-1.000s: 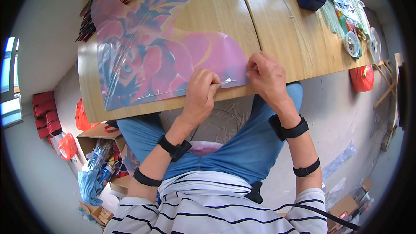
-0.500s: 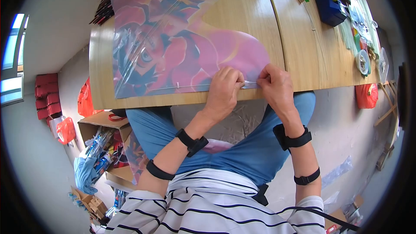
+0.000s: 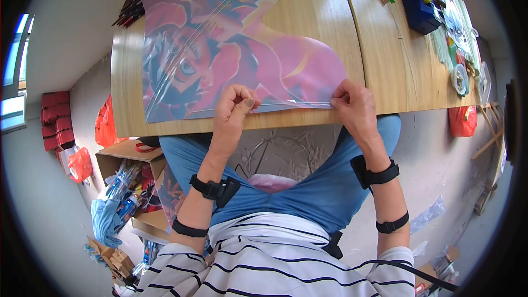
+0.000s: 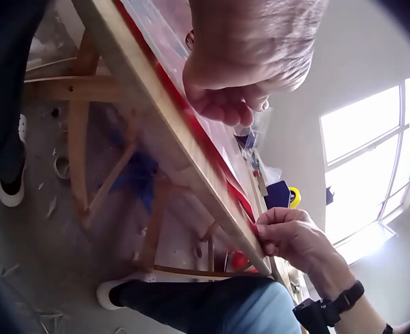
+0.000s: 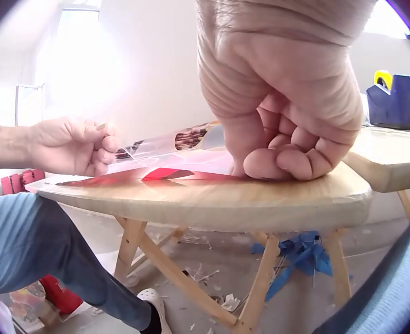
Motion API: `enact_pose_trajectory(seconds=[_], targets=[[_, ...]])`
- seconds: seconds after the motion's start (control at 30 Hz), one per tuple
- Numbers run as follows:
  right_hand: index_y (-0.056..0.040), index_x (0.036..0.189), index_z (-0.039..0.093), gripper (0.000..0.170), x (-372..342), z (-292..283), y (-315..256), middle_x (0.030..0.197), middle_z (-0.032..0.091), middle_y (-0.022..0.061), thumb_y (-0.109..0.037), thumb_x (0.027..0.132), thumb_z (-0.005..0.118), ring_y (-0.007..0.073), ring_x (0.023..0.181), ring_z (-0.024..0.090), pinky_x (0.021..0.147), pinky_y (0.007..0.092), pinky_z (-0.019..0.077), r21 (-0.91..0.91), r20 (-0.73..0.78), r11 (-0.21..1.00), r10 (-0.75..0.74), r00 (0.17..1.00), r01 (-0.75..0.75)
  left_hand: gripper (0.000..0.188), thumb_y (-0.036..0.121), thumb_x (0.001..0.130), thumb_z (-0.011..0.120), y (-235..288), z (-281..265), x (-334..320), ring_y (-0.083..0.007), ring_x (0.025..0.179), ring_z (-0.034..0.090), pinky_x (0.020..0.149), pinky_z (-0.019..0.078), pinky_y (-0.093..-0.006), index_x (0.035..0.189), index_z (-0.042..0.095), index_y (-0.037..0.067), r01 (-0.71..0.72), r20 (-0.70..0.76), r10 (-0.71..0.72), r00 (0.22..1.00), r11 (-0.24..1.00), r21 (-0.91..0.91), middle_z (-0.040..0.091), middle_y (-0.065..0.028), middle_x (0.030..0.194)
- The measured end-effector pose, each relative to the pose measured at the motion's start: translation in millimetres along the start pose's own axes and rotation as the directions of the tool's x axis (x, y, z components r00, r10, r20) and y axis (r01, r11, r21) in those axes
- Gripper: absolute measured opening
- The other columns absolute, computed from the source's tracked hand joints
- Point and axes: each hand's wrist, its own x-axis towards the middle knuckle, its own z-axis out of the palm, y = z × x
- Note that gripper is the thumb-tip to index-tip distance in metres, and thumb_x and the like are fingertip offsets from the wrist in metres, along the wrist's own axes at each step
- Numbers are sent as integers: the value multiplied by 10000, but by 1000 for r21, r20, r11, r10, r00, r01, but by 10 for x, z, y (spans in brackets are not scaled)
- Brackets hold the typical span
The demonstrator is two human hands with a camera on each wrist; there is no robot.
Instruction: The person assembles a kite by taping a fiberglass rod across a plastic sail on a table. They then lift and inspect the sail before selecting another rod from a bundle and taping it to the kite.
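A printed pink and blue sheet [image 3: 220, 71] with a glossy clear surface lies along the table's near edge. My left hand [image 3: 231, 113] is raised slightly over that edge, thumb and fingers pinching a thin pale strand, which runs right over the sheet in the right wrist view, where the left hand [image 5: 66, 147] shows from the side. My right hand [image 3: 358, 111] pinches the sheet's right end at the border. Seen from the left wrist, the right hand [image 4: 295, 240] grips the sheet's red-looking edge [image 4: 222, 163]. A small white piece [image 3: 291, 101] lies between the hands.
A blue tape dispenser [image 3: 416, 3] with yellow tape stands at the back right, near small containers [image 3: 460, 79] and pale strips. Dark sticks [image 3: 131, 8] lie at the back left. An open cardboard box [image 3: 129, 154] is below left; a red bag [image 3: 462, 121] hangs at right.
My left hand has moved left along the sheet's near edge, away from the right hand, and its fingers have turned upward. The right hand stays at the sheet's right end.
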Motion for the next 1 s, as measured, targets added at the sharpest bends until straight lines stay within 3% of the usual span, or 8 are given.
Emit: enact_pose_trajectory(seconds=[0.33,0.7,0.8,0.9,1.0], targets=[[5,821,639,108,3,4,32,776,674,145,20,753,721,308,725,668,668,395,514,27,7,1000,12,1000,-12,138,151,1021,644,-53,-296,-213,-174,953,638,920,504,-325,996,535,69,-49,-70,44,997,997,-60,636,-69,995],[4,832,632,105,-9,13,42,789,673,144,20,765,712,321,756,675,679,402,513,-10,-5,1000,-9,1000,9,154,176,1024,646,92,-504,-351,-209,968,649,935,516,-362,1022,534,70,-83,-168,40,985,963,-256,640,-96,1017],[33,833,623,108,-25,31,63,713,616,94,58,772,709,157,648,579,618,308,478,-16,-44,997,-77,996,77,164,182,1018,656,107,-473,-250,-210,965,647,920,508,-359,1020,538,69,-84,-103,60,993,964,-252,641,-97,1019],[13,846,617,100,-43,-11,21,799,652,140,28,788,697,286,716,642,666,386,500,13,-9,999,-53,999,53,176,192,1011,668,92,-378,-136,-209,965,645,909,497,-352,1019,543,68,-76,-55,64,996,962,-263,643,-95,1017],[20,870,624,87,-80,-33,43,779,629,132,35,813,688,247,692,618,656,363,491,114,-14,992,-44,999,46,176,191,1003,679,98,-256,-49,-205,962,644,900,489,-342,1014,554,68,-70,-14,69,998,959,-276,646,-90,1013]])
